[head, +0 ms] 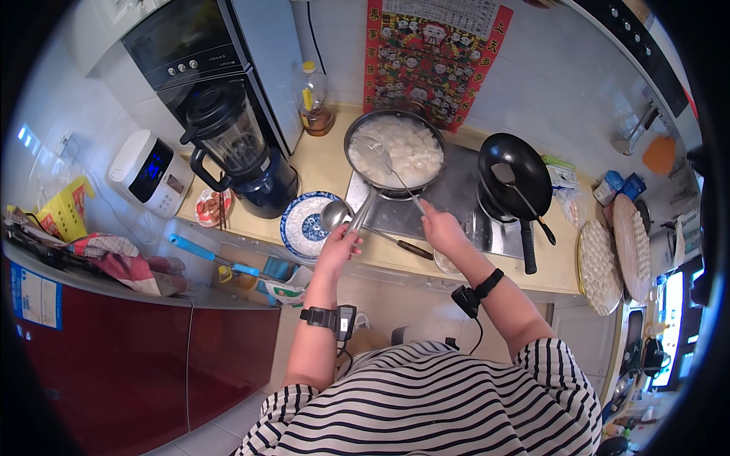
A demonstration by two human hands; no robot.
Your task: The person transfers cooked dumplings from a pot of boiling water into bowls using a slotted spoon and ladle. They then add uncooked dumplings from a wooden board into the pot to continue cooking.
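Note:
On the left burner stands a deep pan (349,149) full of pale dumplings (412,142) in cloudy, steaming liquid. My left hand (339,249) is closed around the pan's metal handle (363,213). A wire skimmer (373,151) dips into the pan at its left side, and my right hand (447,232) grips the end of its handle. Under my left hand lies a blue-and-white plate (293,232). A metal ladle (334,215) rests with its bowl on that plate, its dark handle reaching right across the counter. Below my right forearm a small bowl (447,263) is partly hidden.
A black wok (495,196) holding a spatula (507,176) sits on the right burner. Trays of uncooked dumplings (597,265) stand at the counter's right end. To the left are a blender (228,142), an oil bottle (315,105), a small plate of food (206,210) and a white appliance (149,174).

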